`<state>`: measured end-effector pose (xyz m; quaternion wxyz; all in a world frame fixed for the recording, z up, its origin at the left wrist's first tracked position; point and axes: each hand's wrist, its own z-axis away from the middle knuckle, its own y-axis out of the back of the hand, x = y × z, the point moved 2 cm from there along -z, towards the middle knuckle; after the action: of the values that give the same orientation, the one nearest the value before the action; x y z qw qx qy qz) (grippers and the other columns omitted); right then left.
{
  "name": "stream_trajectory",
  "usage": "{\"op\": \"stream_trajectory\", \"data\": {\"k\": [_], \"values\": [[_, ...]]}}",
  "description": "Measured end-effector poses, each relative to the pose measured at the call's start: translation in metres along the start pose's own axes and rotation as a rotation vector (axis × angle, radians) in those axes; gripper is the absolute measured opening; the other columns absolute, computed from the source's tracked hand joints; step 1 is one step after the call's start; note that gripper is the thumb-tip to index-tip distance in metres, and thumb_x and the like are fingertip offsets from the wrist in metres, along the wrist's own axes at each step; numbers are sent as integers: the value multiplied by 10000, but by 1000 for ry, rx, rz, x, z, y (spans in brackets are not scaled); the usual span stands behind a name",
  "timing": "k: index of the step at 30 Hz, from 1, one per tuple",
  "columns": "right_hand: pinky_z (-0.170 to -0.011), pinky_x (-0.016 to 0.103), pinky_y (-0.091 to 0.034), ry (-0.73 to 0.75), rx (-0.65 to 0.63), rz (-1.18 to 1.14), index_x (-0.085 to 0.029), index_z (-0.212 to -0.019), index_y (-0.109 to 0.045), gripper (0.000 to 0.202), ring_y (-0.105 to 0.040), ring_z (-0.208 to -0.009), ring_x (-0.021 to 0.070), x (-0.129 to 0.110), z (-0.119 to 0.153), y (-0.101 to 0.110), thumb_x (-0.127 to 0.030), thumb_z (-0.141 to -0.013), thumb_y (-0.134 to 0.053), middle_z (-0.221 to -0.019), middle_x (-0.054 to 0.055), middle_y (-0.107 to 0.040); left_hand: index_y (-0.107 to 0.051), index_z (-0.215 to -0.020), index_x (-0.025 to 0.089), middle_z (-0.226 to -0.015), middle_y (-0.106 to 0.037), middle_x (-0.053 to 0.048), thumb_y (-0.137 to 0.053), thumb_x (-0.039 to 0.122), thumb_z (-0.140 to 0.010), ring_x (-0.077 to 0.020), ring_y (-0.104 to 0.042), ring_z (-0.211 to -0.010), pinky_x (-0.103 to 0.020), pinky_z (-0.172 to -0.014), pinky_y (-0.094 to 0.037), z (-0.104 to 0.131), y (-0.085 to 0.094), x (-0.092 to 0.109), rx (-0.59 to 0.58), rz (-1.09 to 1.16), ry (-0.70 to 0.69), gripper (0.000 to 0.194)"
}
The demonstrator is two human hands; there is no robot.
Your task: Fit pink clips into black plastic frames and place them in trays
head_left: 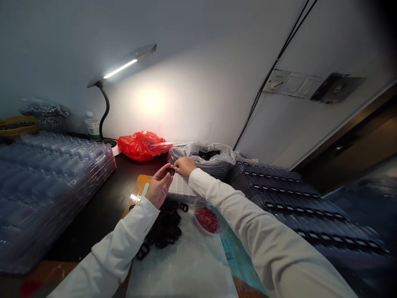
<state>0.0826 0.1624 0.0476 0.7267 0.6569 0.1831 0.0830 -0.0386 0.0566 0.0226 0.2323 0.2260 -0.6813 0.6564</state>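
A small black plastic part [170, 171] with an opening in it is pinched between the thumb and fingers of my left hand [157, 189]. Close against its right side, my right hand [185, 166] has its fingertips pressed together; whatever they grip is too small or hidden to make out. Below my hands, a heap of similar black parts [167, 227] lies on a pale sheet [186, 265], partly covered by my left sleeve. Beside the heap, a clear round bowl [221, 228] holds many thin pink-red pieces [207, 220].
Stacked clear plastic trays [56, 178] stand at left; more trays [294, 198] with rows of black parts stand at right. Behind my hands are a red plastic bag [139, 145], a plastic-lined container [217, 163] and a white gridded tray [181, 185]. A lit desk lamp [107, 107] stands by the wall.
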Motion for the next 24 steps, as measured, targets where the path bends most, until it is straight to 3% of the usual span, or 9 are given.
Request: {"op": "stream_trajectory", "data": {"k": [4, 7, 11, 14, 17, 20, 22, 24], "values": [[-876, 405, -512, -53, 7, -148, -182, -1167, -576, 309, -593, -1032, 194, -2, -4, 7, -356, -911, -566, -1193, 72, -586, -732, -954, 228, -967, -709, -11, -877, 205, -536, -100, -664, -839, -163, -705, -506, -2, 4, -2, 38, -17, -49, 443], [-889, 384, -504, -66, 54, -331, -150, -1047, -634, 226, -601, -1039, 210, 1, 5, 22, -309, -892, -588, -1110, 82, -639, -736, -966, 230, -784, -674, 28, -880, 216, -522, -43, -607, -658, -142, -624, -468, -4, 9, -2, 103, -99, -94, 467], [-796, 272, -533, 22, 60, -654, -144, -1037, -640, 234, -644, -985, 173, 4, 44, 39, -290, -917, -502, -1057, 87, -687, -744, -957, 205, -768, -677, 15, -860, 203, -550, -53, -583, -682, -169, -682, -461, -4, 9, -4, 88, -258, -223, 423], [-756, 240, -541, 111, 10, -845, -167, -1003, -646, 219, -657, -931, 139, 0, 80, 39, -315, -866, -561, -1027, 59, -698, -744, -938, 191, -842, -706, -19, -841, 196, -580, -90, -604, -755, -211, -745, -475, 1, 5, -9, 30, -357, -279, 371], [-728, 252, -534, 153, 64, -1023, -159, -892, -652, 186, -650, -820, 129, -5, 107, 33, -314, -793, -626, -885, 35, -697, -740, -890, 193, -870, -711, -27, -847, 193, -568, -126, -632, -822, -245, -789, -493, 10, -2, -15, -45, -375, -244, 339], [-707, 257, -504, 169, 229, -1062, -151, -808, -656, 158, -631, -744, 126, -6, 123, 28, -295, -742, -665, -794, 21, -681, -718, -958, 215, -890, -688, -6, -878, 227, -529, -116, -640, -790, -218, -734, -518, 18, -8, -17, -89, -358, -168, 459], [-710, 257, -489, 176, 299, -1022, -152, -796, -661, 145, -632, -747, 131, -6, 130, 27, -286, -742, -665, -793, 20, -683, -671, -1081, 236, -897, -673, -8, -854, 405, -565, -109, -638, -710, -219, -643, -544, 20, -11, -18, -135, -311, -48, 573], [-701, 256, -485, 187, 310, -1022, -152, -799, -660, 138, -635, -742, 134, -5, 135, 26, -281, -753, -654, -791, 20, -684, -653, -1085, 196, -813, -667, -27, -740, 612, -612, -114, -630, -614, -226, -544, -550, 20, -12, -20, -164, -277, 133, 636]]}}
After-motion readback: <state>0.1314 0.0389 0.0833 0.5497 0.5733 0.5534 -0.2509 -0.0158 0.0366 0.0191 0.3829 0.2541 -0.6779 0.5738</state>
